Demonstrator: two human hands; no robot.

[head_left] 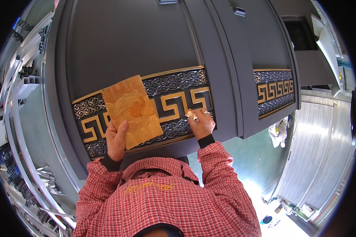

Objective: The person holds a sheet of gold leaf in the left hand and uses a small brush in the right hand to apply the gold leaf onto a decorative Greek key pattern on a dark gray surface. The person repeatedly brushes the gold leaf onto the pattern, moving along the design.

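Observation:
My left hand grips the lower left edge of a brown cardboard piece, thumb on top. Across the cardboard's middle spreads a shiny gold-orange smear of paint. Between the fingers of my right hand is a small pale wad with a gold stain, mostly hidden by the fingers. It is at the right end of a gold key-pattern strip, which runs between dark embossed floral bands on a grey door panel. The cardboard covers part of this strip.
A second grey panel with a similar gold band stands to the right. Metal profiles fill racks at the far left. Ribbed silvery sheets lie at the right, and a white crumpled bag-like thing rests on the green floor.

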